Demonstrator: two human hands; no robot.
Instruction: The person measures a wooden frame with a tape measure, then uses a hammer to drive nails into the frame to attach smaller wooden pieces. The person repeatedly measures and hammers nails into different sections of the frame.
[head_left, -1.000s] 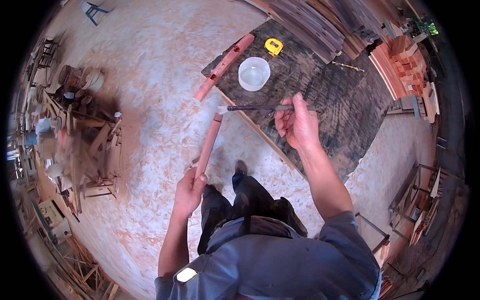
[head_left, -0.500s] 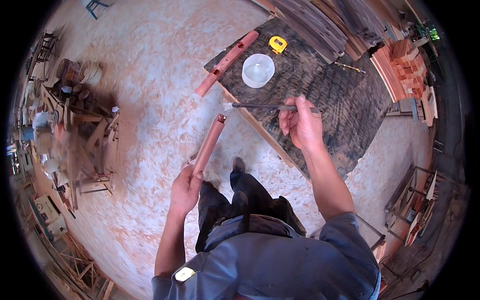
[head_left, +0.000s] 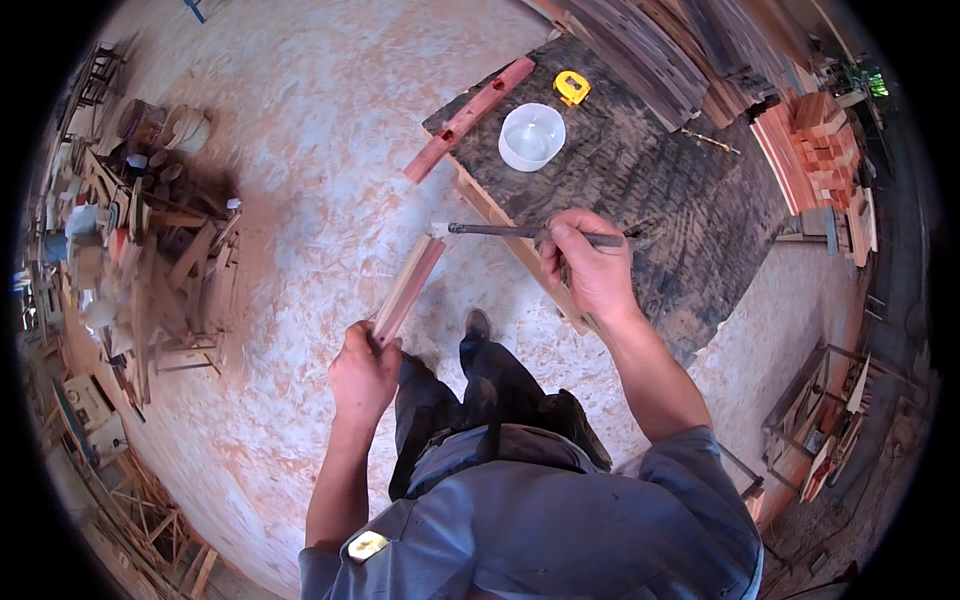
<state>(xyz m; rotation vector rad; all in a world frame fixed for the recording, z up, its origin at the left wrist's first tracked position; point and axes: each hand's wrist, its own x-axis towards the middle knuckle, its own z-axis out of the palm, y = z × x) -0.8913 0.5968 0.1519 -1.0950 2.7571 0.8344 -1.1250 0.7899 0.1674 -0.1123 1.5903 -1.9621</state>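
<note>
My left hand (head_left: 363, 372) is closed round the lower end of a reddish wooden bar (head_left: 410, 285), which slants up and away to the right. My right hand (head_left: 588, 262) grips a thin brush (head_left: 495, 231) by its dark handle. The brush's pale bristle end is at the bar's far end; whether they touch I cannot tell. Beyond the brush, a white plastic tub (head_left: 531, 138) with clear-looking contents stands on the dark tabletop (head_left: 640, 180). A second reddish bar (head_left: 470, 120) with mortise holes lies along the table's left edge, its near end overhanging.
A yellow tape measure (head_left: 571, 88) lies behind the tub. Long boards (head_left: 640, 60) are piled at the table's far side, and cut reddish pieces (head_left: 815, 150) are stacked at its right. Wood scraps and buckets (head_left: 187, 130) stand on the floor at left.
The bar in my left hand has turned to show a paler face. My right hand has come slightly lower, bringing the brush tip down to the bar's end.
</note>
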